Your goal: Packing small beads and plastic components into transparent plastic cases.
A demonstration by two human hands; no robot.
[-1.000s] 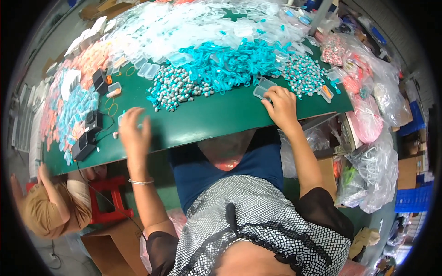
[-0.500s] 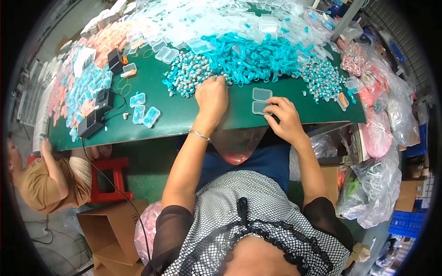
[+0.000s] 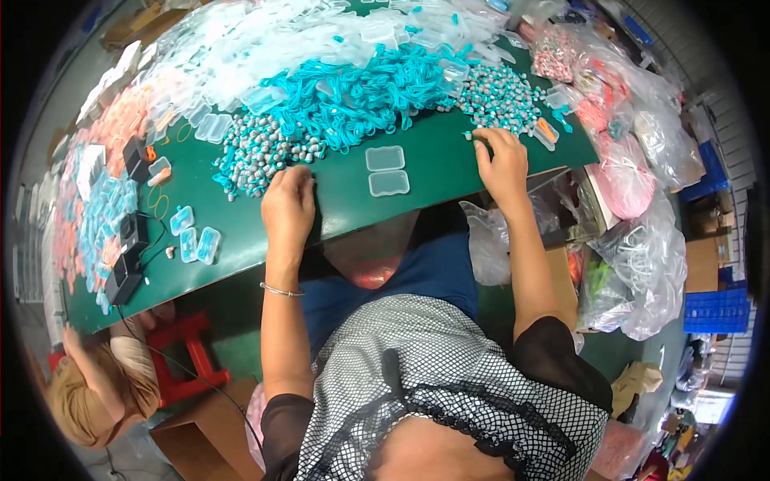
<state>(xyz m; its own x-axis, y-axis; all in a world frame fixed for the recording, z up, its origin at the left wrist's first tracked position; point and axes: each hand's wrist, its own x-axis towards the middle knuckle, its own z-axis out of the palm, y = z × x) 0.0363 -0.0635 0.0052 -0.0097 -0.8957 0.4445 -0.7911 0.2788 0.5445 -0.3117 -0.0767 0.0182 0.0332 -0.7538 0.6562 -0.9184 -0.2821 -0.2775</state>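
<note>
The open plastic case [image 3: 387,170] lies flat on the green table [image 3: 345,210] in front of you, its clear halves spread one beyond the other. Opened out, its long axis runs away from you, nearly straight ahead, while the hinge line between the halves runs left to right.

To its left, your left hand [image 3: 289,204] is palm down with fingers bent, at the near edge of the left pile of beads [image 3: 261,152], grey and teal. To its right, your right hand [image 3: 504,160] reaches forward with curled fingers, near the right pile of beads [image 3: 501,96]; a loose bead [image 3: 468,136] sits just beside its fingertips. You have neither hand on the case, and I cannot tell whether either grips anything.

Beyond the case spreads a heap of teal cords [image 3: 353,96], with a broad mound of clear cases [image 3: 265,48] behind it. Farther left on your table, three filled cases [image 3: 208,244] lie grouped near the black boxes [image 3: 124,276], with light blue pieces [image 3: 108,208] and peach pieces [image 3: 120,120] past them.

Around you, stuffed plastic bags [image 3: 626,184] crowd the right side, a blue crate [image 3: 716,311] beyond. At lower left are a red stool [image 3: 188,357], a cardboard box [image 3: 208,437] and a co-worker [image 3: 104,393] in tan.
</note>
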